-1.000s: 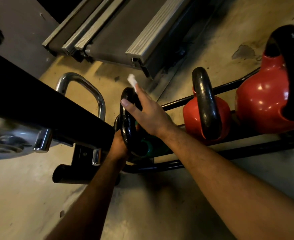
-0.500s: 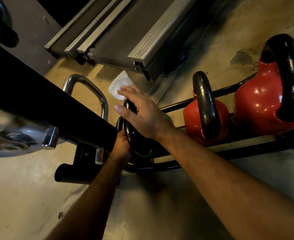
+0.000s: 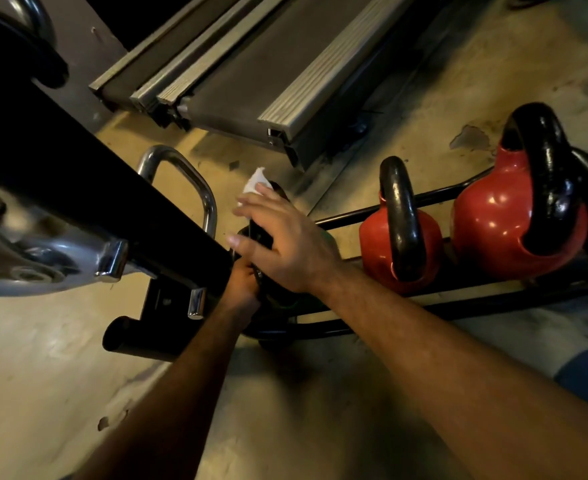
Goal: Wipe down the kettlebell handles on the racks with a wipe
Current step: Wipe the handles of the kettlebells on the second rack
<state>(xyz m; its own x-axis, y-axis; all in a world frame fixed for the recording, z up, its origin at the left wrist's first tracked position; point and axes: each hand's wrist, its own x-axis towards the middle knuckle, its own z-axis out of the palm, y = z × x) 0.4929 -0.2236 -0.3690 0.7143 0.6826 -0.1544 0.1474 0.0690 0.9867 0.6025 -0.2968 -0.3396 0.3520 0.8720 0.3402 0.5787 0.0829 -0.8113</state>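
A green kettlebell (image 3: 325,237) with a black handle (image 3: 278,190) sits at the left end of a low black rack (image 3: 354,327). My right hand (image 3: 285,240) lies over the top of that handle and holds a white wipe (image 3: 255,183) against it, a corner of the wipe sticking out past my fingers. My left hand (image 3: 242,282) grips the lower side of the same handle, partly hidden behind my right hand. Two red kettlebells with black handles, a small one (image 3: 375,244) and a large one (image 3: 486,220), stand further right on the rack.
A black machine beam (image 3: 88,188) with chrome fittings and a chrome loop bar (image 3: 195,181) crowds the left side, close to my left hand. Treadmill decks (image 3: 251,71) lie on the floor behind the rack. Bare concrete floor (image 3: 60,375) lies in front.
My right hand has slid the wipe along the top of the black handle, and less of the wipe shows than half a second ago. My left hand stays on the handle's lower side.
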